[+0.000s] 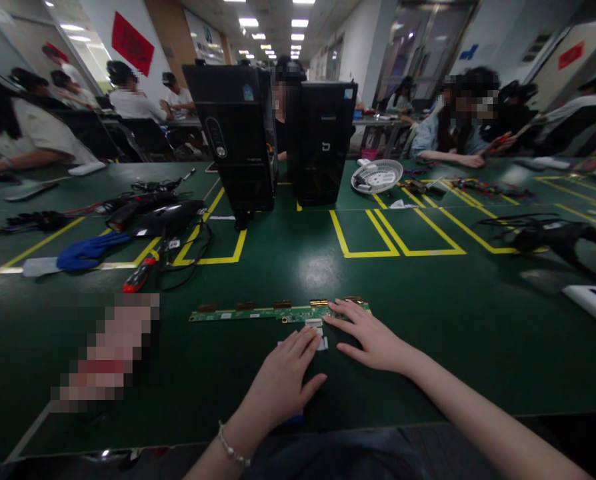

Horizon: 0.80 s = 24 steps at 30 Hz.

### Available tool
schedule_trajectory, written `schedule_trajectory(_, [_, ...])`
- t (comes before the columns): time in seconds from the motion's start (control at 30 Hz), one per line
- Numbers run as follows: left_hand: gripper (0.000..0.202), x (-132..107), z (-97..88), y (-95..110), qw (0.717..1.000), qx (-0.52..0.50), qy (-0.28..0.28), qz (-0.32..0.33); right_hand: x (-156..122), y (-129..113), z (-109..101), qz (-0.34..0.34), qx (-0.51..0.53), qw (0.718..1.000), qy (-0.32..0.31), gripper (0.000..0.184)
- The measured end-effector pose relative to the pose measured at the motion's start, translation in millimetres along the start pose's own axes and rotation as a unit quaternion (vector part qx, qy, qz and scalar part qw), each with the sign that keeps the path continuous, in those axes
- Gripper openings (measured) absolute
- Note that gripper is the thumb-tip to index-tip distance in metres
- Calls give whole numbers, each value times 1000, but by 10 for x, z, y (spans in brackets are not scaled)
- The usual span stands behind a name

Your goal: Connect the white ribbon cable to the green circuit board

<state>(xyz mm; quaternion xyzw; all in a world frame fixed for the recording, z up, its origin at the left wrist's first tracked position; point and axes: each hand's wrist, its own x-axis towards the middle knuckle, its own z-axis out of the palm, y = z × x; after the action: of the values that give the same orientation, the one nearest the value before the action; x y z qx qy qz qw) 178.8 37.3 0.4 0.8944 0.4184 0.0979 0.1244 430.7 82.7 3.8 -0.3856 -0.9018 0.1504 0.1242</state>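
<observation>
A long, narrow green circuit board (258,314) with copper-coloured tabs along its far edge lies on the green table in front of me. My right hand (371,337) rests over its right end, fingers spread and palm down. A white connector piece (313,323) with what looks like a flat white cable (323,343) sits at the board's near edge. My left hand (287,379) lies palm down on this white piece, fingers stretched forward and thumb apart, covering part of it. A small blue thing (295,419) shows beneath my left palm, mostly hidden.
Two black computer towers (238,140) stand at the back. To the left are a red-and-black screwdriver (139,275), a blue glove (92,251) and black cabled devices. A white basket (378,177) sits behind on the right, near cables. Other people sit around the tables.
</observation>
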Motion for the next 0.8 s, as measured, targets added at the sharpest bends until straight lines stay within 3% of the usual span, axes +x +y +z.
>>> schedule_trajectory(0.17, [66, 19, -46, -52, 1000, 1, -24, 12, 4, 6, 4, -4, 2, 1000, 5, 56])
schedule_trajectory(0.53, [54, 58, -97, -24, 1000, -9, 7, 11, 1, -1, 5, -1, -4, 1000, 5, 55])
schedule_trajectory(0.8, [45, 39, -164, -57, 995, -84, 42, 25, -7, -29, 30, 0, -17, 1000, 19, 55])
